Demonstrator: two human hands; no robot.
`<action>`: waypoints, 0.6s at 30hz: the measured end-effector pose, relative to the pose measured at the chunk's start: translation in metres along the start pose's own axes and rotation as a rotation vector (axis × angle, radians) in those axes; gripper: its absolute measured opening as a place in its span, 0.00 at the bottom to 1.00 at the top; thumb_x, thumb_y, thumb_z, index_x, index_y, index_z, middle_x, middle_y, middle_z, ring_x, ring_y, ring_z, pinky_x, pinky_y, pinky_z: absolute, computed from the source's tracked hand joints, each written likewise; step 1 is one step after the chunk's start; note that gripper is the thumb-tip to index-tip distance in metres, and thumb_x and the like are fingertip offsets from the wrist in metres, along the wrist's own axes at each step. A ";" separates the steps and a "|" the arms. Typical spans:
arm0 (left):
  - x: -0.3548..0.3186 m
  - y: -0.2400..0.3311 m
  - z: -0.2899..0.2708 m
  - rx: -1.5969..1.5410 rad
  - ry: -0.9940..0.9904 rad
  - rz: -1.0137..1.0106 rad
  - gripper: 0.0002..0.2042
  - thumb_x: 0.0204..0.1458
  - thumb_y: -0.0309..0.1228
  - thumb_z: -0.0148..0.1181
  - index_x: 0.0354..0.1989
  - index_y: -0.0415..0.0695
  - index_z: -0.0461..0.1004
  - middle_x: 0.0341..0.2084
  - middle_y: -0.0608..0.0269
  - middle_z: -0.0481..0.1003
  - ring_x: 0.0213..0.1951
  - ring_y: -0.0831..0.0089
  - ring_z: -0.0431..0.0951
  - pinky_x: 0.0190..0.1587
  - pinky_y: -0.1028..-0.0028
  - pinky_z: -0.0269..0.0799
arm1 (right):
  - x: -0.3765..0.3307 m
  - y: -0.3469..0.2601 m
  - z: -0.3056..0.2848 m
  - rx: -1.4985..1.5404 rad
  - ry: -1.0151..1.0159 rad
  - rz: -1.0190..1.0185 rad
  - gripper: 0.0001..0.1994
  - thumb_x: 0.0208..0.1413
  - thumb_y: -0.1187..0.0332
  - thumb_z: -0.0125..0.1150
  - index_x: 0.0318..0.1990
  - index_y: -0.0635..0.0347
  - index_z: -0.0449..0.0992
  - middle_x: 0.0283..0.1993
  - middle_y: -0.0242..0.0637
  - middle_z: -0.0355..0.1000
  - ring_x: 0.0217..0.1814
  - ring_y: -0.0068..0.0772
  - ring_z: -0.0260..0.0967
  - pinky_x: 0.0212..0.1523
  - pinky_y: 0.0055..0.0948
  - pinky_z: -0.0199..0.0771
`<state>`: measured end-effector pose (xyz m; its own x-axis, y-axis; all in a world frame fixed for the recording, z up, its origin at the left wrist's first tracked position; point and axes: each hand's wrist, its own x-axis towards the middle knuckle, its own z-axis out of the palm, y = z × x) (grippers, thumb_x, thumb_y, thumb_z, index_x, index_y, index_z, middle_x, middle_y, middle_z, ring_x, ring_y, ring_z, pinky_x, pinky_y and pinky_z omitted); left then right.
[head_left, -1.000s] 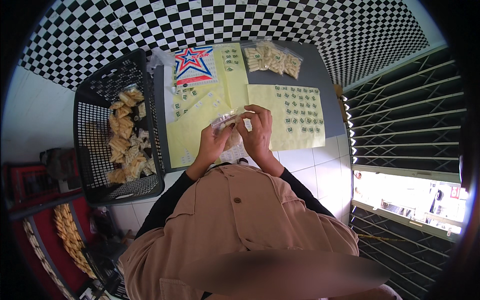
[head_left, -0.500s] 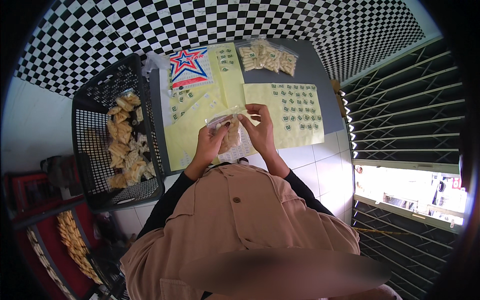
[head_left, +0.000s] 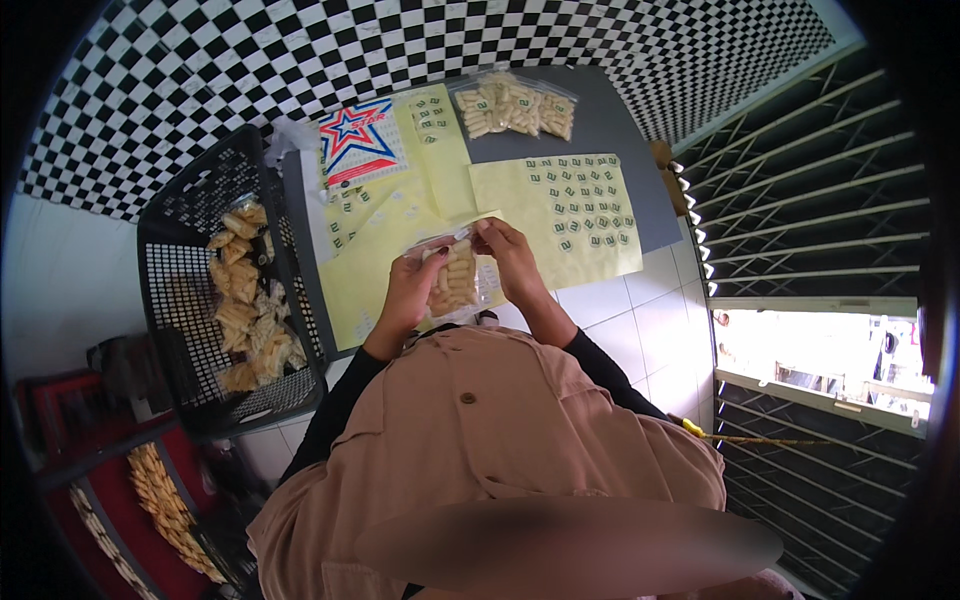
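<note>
Both hands, left and right, pinch a snack bag by its top edge, above the sticker sheets.

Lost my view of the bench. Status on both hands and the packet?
Left hand and right hand both gripping clear snack packet. Packet held above yellow sticker sheet. Black basket off left, nothing in the way.
</note>
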<state>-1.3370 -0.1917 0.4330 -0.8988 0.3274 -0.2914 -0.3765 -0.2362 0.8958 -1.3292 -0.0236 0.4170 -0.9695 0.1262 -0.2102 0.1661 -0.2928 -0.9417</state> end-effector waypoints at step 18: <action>0.047 -0.049 0.008 0.948 0.338 0.670 0.26 0.53 0.32 0.62 0.59 0.42 0.61 0.55 0.48 0.65 0.60 0.57 0.61 0.61 0.60 0.54 | -0.003 0.022 -0.140 -0.968 0.473 -0.293 0.11 0.50 0.70 0.65 0.41 0.60 0.77 0.38 0.42 0.72 0.40 0.42 0.72 0.43 0.38 0.71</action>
<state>-1.3591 -0.1574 0.3780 -0.9193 0.1076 0.3786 0.3733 0.5436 0.7518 -1.2974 0.1019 0.3601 -0.8619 0.4781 0.1691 0.2125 0.6432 -0.7356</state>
